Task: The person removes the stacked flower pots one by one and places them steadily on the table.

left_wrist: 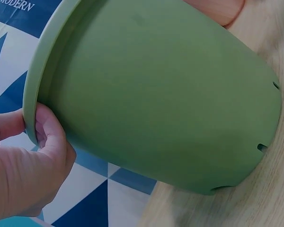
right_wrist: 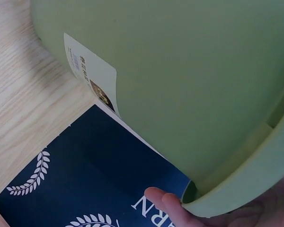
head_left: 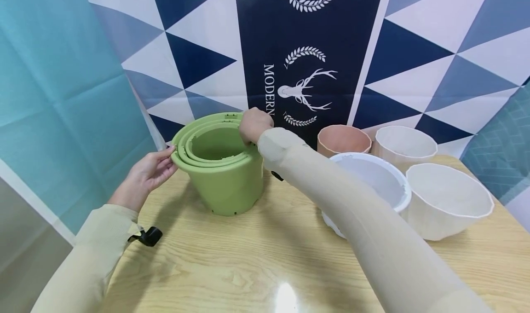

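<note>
A stack of nested green flowerpots stands upright on the wooden table, smaller pots sitting inside the largest one. My left hand pinches the outer pot's rim at the left, thumb on top and fingers tucked beneath, as the left wrist view also shows. At the right of the stack, my right hand grips the rim. In the right wrist view its fingertips poke out below the rim's edge, and a white label shows on the pot's side. Small notches line the pot's base in the left wrist view.
To the right, under and beyond my right forearm, stand a white round pot, a terracotta-pink pot and two cream pots. A patterned blue-and-white cloth hangs behind the table. Teal cloth hangs at the left.
</note>
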The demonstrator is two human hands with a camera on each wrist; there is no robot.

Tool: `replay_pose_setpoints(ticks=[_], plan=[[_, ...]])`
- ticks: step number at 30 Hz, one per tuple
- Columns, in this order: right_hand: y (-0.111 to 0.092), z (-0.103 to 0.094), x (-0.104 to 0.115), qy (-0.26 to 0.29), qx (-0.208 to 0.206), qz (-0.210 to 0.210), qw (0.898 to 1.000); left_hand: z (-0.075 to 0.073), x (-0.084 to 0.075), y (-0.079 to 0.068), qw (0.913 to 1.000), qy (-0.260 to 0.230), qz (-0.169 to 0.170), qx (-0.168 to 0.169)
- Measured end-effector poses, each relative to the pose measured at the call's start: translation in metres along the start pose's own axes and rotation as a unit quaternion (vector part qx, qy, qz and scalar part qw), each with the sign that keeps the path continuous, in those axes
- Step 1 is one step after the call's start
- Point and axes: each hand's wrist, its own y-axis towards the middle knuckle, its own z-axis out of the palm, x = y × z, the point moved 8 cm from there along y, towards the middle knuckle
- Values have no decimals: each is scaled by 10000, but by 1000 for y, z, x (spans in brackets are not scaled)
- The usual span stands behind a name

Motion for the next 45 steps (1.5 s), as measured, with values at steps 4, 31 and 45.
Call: replay_pose_setpoints(ticks=[4, 31, 45], plan=[[2, -2, -2, 13, 304, -58, 9995, 0, -1, 0, 10000, -19, 32, -53], [4, -16, -29, 792, 1945, -759, 9748, 2, 0, -1, 9994, 266, 69, -223], [9, -35, -38, 1638, 1203, -904, 9749, 0, -4, -5, 9991, 354, 87, -228]])
